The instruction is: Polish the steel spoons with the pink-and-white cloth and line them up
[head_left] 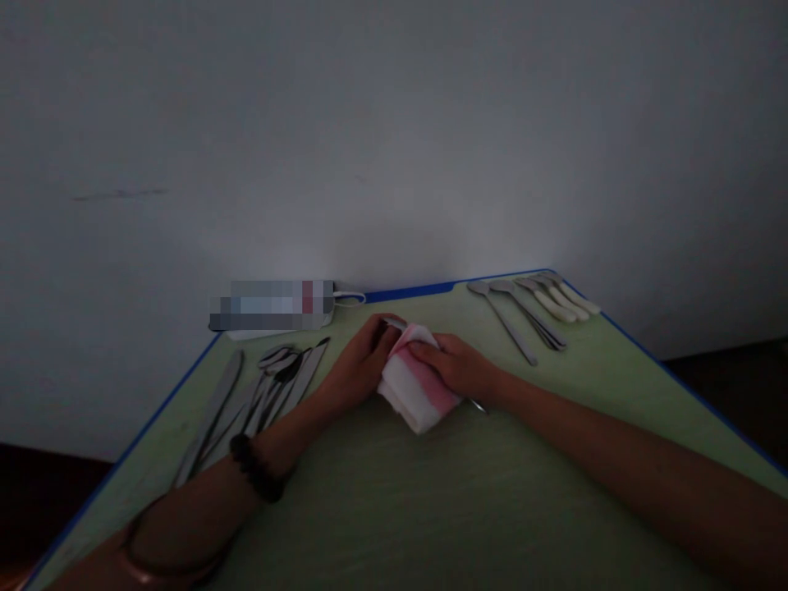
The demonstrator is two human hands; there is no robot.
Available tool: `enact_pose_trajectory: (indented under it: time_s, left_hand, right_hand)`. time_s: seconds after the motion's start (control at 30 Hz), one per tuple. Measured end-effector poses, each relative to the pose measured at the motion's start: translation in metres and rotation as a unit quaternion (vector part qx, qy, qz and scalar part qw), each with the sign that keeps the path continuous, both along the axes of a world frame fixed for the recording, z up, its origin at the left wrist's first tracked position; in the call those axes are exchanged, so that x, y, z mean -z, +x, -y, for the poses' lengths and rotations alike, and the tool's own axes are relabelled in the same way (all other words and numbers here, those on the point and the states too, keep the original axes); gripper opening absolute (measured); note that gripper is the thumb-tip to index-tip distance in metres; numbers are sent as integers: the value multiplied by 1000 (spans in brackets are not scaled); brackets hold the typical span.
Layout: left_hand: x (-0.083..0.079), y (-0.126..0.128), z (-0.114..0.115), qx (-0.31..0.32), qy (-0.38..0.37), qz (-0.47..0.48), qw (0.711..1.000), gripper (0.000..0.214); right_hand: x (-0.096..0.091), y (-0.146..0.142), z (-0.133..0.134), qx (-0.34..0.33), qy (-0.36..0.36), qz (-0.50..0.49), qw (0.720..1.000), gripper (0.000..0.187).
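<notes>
A folded white and pink cloth [411, 386] lies at the middle of the green table [394, 492]. My right hand [459, 368] is closed over the cloth's right side, and a thin metal utensil end [478, 405] pokes out beneath that hand. My left hand [363, 357] grips the cloth's left edge with its fingers curled. A dark bead bracelet sits on my left wrist.
Several knives and spoons [264, 390] lie in a heap at the left. Several spoons [533, 308], some white-handled, lie in a row at the far right corner. A flat blurred package [274, 306] rests at the table's far edge against the wall. The table has a blue rim.
</notes>
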State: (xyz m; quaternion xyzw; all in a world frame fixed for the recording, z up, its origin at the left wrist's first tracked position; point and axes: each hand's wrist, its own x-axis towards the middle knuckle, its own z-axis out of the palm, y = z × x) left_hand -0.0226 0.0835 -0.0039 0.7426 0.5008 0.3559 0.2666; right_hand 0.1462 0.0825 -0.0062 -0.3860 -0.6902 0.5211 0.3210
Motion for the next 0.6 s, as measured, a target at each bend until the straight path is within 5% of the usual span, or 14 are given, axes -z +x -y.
enact_pose_trajectory:
  time_s: [0.2, 0.6]
  left_hand:
    - [-5, 2, 0, -16, -84, 49, 995, 28]
    - [-8, 7, 1, -82, -78, 94, 989, 28]
  right_hand:
    - [-1, -2, 0, 9, 8, -6, 1000, 30]
    - [4, -2, -8, -6, -47, -40, 998, 32]
